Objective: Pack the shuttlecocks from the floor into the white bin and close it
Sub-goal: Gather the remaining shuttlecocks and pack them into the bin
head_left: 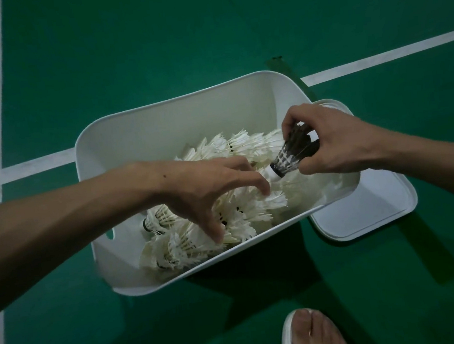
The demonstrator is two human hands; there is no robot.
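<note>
Pinching a dark-feathered shuttlecock with white cork, the right hand hovers over the right end of the white rectangular plastic bin; left hand spread wide, fingertips touching the heap of white feather shuttlecocks inside the bin; flat white plastic lid lies on the green court floor just right, edge hidden by the bin; foot in white slide sandal near right.

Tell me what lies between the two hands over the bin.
Head view: the cork end of the black shuttlecock in the right hand points toward the left hand; white shuttlecocks lie beneath.
</note>
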